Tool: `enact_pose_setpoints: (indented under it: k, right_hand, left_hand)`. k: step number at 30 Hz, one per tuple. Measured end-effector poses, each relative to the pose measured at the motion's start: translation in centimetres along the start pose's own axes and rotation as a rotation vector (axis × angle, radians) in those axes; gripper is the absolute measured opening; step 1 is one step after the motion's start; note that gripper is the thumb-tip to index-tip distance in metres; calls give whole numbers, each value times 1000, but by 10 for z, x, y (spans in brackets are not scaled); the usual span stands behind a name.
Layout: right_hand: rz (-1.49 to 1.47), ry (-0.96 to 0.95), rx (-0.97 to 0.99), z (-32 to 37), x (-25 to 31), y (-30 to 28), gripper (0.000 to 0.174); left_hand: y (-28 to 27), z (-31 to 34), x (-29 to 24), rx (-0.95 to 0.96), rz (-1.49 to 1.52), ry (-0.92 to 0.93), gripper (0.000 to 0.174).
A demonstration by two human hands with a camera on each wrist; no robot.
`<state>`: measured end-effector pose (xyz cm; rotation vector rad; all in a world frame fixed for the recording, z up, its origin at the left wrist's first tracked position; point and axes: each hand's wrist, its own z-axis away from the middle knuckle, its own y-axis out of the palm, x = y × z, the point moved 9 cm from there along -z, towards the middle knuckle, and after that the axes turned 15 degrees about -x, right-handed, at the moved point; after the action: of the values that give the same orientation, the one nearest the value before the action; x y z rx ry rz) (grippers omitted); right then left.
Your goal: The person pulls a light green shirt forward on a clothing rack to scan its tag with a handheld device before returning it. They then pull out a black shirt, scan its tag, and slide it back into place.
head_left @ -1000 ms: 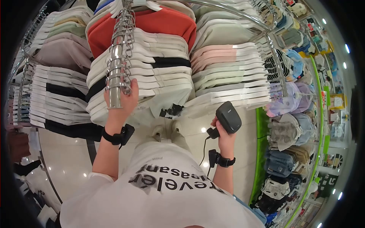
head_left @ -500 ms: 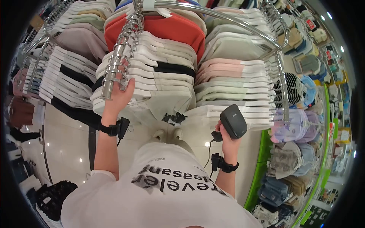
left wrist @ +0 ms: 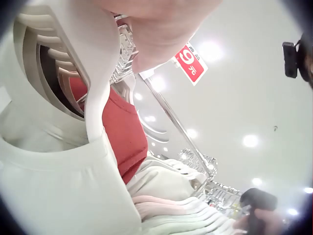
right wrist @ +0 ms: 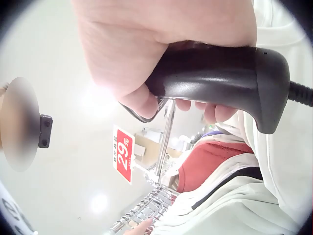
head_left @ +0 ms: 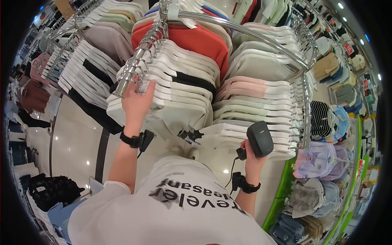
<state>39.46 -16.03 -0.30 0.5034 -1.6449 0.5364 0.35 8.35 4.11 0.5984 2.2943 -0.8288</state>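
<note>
My left hand is at the front end of a chrome rail, its thumb spread apart and its other fingers partly hidden among the hanger hooks. In the left wrist view, this hand is above a white hanger holding a pale shirt. White and cream shirts hang below the rail, with a red garment behind them. My right hand grips a black handheld scanner beside the right rack. The right wrist view shows fingers curled around its handle.
Pink, green and white garments hang on the right rack. White and black ones hang at left. A curved chrome bar crosses above. A cable runs from the scanner. Tiled floor and a green-edged display lie lower down.
The head view has turned, so the racks appear lower and farther right. My left hand stays by the rail end, and my right hand still holds the scanner.
</note>
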Motion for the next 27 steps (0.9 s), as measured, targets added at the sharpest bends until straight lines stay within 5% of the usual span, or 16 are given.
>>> enact_pose_setpoints:
  k: [9,17,27]
  right_hand:
    - [-42,72,15,-11,-15,-3,12]
    - [-26,147,27,-22,-30,0,22]
    - [-68,139,-26,-34,-34,4,24]
  left_hand:
    - [1,2,-4,-104,-237,76,58]
    - [8,-2,-2,7,-256,171,73]
    - [5,-5,4,157,-78,48,67]
